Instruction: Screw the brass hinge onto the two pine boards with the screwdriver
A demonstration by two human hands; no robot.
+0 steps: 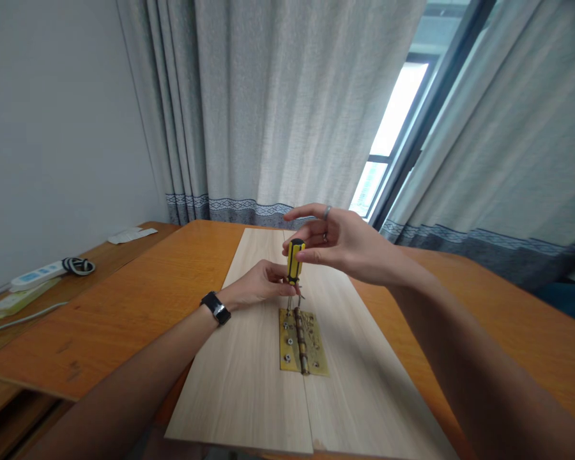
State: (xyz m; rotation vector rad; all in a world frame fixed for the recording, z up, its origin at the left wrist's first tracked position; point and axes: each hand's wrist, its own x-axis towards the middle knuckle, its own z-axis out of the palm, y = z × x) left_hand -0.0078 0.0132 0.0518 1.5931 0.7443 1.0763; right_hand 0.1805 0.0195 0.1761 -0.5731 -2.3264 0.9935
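A yellow-and-black screwdriver [296, 260] stands upright over a brass butt hinge [303, 342], held between two bare hands. The right hand [345, 246], two rings on its fingers, closes its grip on the handle from the right, thumb and forefinger pinching it while the top finger lifts clear. The left hand [253, 285], a black wristwatch [215, 307] on its wrist, brings its fingertips together at the foot of the handle, by the thin steel shaft. Whether they also pinch a small screw there is too small to tell. The shaft's tip sits at the hinge's upper end. The hinge lies flat across the seam between two pale wood boards [239, 383], silver screw heads showing in its leaves. The boards rest on an orange wood-grain counter [100, 319], reaching its near edge. Beyond the counter's left edge lies a white power strip [38, 275].
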